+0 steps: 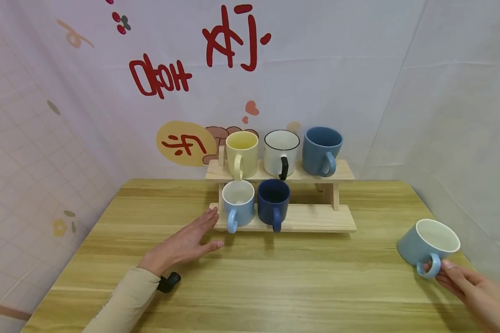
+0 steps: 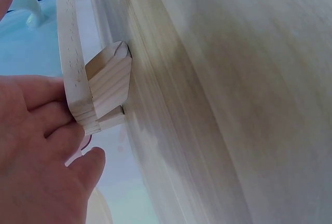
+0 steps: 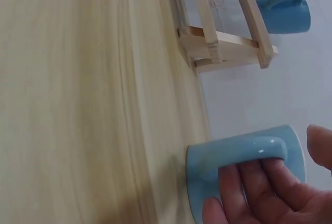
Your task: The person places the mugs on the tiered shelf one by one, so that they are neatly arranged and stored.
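My right hand (image 1: 468,284) holds a light blue mug (image 1: 418,245) with a pale inside by its handle, at the table's right side. In the right wrist view, several fingers (image 3: 264,182) pass through the handle of the mug (image 3: 202,182). Whether the mug's base touches the table cannot be told. My left hand (image 1: 187,243) touches the left end of a two-tier wooden rack (image 1: 316,217), its fingers stretched out and the thumb apart. On the lower shelf, a light blue mug (image 1: 243,208) stands nearest that hand, beside a navy mug (image 1: 272,203).
On the upper shelf stand a yellow mug (image 1: 246,155), a white mug (image 1: 275,159) with a black rim and handle, and a blue mug (image 1: 316,157). The rack stands near the back of the wooden table (image 1: 275,286), before a printed white cloth (image 1: 337,83).
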The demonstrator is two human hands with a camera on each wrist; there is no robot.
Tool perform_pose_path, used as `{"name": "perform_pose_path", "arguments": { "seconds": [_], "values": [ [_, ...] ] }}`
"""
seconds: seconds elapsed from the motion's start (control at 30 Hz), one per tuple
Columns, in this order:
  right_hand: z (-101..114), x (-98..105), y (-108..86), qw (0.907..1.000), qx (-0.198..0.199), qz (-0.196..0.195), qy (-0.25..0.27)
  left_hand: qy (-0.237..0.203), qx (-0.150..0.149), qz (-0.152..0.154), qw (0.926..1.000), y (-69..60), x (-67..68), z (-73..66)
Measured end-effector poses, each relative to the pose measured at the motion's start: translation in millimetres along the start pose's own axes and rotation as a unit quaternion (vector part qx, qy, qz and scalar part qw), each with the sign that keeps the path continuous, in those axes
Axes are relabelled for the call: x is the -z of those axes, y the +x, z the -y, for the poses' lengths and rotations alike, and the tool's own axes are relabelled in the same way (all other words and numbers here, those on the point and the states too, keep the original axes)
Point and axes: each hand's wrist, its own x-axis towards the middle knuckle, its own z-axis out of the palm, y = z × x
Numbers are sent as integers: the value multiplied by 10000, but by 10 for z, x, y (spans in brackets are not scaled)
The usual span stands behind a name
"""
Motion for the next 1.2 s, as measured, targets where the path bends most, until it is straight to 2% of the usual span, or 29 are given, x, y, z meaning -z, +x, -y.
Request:
{"name": "perform_pose_path", "arguments": {
  "seconds": [0.1, 0.2, 0.33, 0.47, 0.67, 0.73, 0.87, 0.97, 1.1, 1.2],
  "values": [
    [-14, -18, 32, 9986, 94, 231, -473, 6, -26, 5, 10000, -2, -3, 1],
    [-35, -40, 72, 9971, 343, 442, -518, 8, -32, -3, 10000, 1, -4, -2],
    [-67, -98, 101, 9974, 547, 462, -7, -9, -45, -3, 10000, 10, 3, -13],
    [-88, -145, 95, 9961, 576, 334, 575, -36, -77, -11, 10000, 18, 5, -14],
    [-108, -165, 46, 9939, 519, -189, 950, 44, -20, 22, 10000, 24, 15, -13],
    [-121, -170, 35, 9897, 667, -285, 1233, 54, 2, 47, 10000, 25, 17, -17],
    [-129, -192, 37, 9759, 1087, -231, 1877, 6, 6, 70, 10000, 22, 10, -13],
    [-89, -218, 54, 9702, 1411, -164, 1965, -32, -36, 31, 10000, 20, 9, -8],
    [7, -258, 64, 9703, 1673, -240, 1732, -13, -16, -5, 10000, 20, 12, -6],
    [80, -311, 71, 9668, 1879, -268, 1708, -7, 40, 29, 10000, 13, 11, -7]
  ]
}}
